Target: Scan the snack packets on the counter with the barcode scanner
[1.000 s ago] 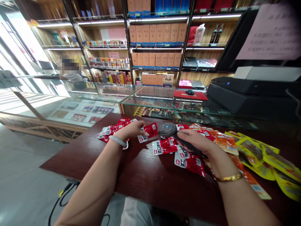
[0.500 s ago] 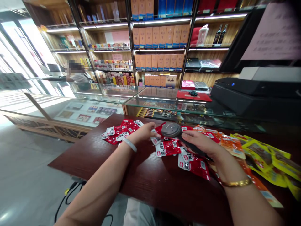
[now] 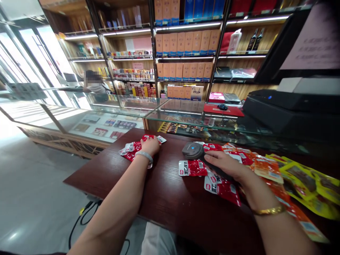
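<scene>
My right hand is closed around the handle of a dark grey barcode scanner, whose head points left and shows a small blue light. Beneath and beside the scanner lie red-and-white snack packets, some overlapping. Over on the left, my left hand rests on a second pile of the same red packets. Its fingers look spread over the top packets, partly covering them. A pale bangle circles the left wrist, a gold one the right.
Orange packets and yellow packets lie at the right of the dark wooden table. Glass display counters stand behind it. A black machine is at the right. A person sits far left. Cables hang below.
My left hand has moved left, from beside the scanner head to the left pile, with the red packet it was holding. The scanner stays in my right hand, its blue light now visible.
</scene>
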A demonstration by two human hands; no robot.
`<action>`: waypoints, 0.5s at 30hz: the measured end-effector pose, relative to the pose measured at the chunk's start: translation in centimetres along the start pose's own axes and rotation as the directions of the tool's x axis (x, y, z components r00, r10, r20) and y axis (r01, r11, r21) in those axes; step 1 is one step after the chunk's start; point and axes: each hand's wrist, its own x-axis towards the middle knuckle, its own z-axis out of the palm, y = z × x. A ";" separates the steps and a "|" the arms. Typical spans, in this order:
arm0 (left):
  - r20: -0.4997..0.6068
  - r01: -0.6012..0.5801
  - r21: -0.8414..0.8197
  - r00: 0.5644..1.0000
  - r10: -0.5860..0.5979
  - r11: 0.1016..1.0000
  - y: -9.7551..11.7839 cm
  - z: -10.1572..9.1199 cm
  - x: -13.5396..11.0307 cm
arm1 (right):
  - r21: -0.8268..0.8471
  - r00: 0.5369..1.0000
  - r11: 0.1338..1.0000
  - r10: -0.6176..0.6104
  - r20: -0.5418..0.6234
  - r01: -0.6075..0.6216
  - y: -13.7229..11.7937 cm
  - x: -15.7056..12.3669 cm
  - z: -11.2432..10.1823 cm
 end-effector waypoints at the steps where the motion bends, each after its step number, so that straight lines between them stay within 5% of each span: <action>1: -0.002 -0.025 0.018 1.000 0.025 1.000 0.0 0.0 0.0 | 0.002 1.000 1.000 -0.001 0.004 0.001 0.0 0.0 0.1; 5: -0.021 -0.159 -0.005 0.987 0.159 0.987 0.7 -0.3 0.0 | 0.023 1.000 1.000 -0.012 0.024 0.011 0.1 0.1 0.5; 10: 0.045 -0.182 -0.323 0.977 0.207 0.929 2.1 0.1 0.2 | 0.024 0.998 0.999 -0.023 0.053 0.022 0.2 0.4 0.9; 15: -0.056 -0.214 -0.580 0.973 0.224 0.786 3.9 0.9 -0.1 | 0.016 0.998 1.000 -0.024 0.055 0.023 0.0 0.3 1.1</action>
